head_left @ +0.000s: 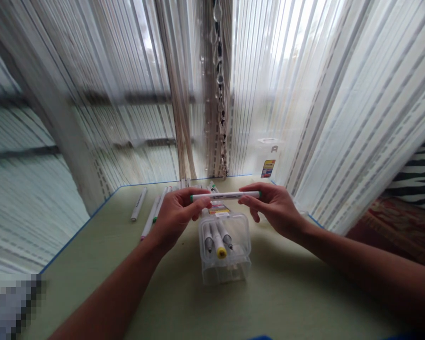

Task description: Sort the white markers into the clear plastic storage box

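Note:
A white marker with green ends (226,195) is stretched level between my two hands. My left hand (178,210) pinches its left end between thumb and fingers. At the other end, the thumb and fingers of my right hand (271,205) close on it. Just below and nearer to me stands a clear plastic box (246,236) on the table. Inside it lie a yellow-ended marker (220,245) and two grey-tipped pens, one of them a grey pen (208,241) at the left. A label is partly visible behind the box.
Several white markers lie on the left of the table (162,293), among them a loose marker (139,204). A clear case with a yellow label (268,168) stands at the back right. String curtains (127,113) with a bead strand hang behind the table's blue edge.

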Demonstrator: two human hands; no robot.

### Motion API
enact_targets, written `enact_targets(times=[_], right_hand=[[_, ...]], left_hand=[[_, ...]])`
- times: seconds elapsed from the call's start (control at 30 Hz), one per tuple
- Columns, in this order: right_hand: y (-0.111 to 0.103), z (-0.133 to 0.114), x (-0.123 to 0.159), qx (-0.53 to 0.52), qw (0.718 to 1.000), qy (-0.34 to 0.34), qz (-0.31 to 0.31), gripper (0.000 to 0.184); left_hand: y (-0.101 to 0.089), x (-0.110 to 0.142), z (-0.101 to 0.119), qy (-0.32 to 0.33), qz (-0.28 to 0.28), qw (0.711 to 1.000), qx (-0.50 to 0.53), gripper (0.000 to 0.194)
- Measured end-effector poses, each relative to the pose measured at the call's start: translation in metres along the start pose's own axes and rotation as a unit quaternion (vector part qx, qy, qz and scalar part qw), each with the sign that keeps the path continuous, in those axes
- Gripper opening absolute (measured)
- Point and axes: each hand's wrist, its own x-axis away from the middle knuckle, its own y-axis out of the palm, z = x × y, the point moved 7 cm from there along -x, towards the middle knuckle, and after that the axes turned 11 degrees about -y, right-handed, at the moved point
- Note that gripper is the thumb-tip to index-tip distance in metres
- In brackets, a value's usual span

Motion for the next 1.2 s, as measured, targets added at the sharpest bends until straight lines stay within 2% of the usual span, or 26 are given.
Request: enact_targets(times=[0.2,1.2], right_hand=[[-0.002,0.0006,0.0,0.0,1.0,-0.007,-0.023,0.029],[-0.0038,0.006,-0.0013,-0.044,0.999,-0.01,-0.029,0.015]], left_hand=[[0.0041,0.0004,0.0032,-0.001,-0.005,1.0,0.016,0.029],[0.0047,-0.0017,0.0021,0.007,0.001,1.0,-0.001,0.023]])
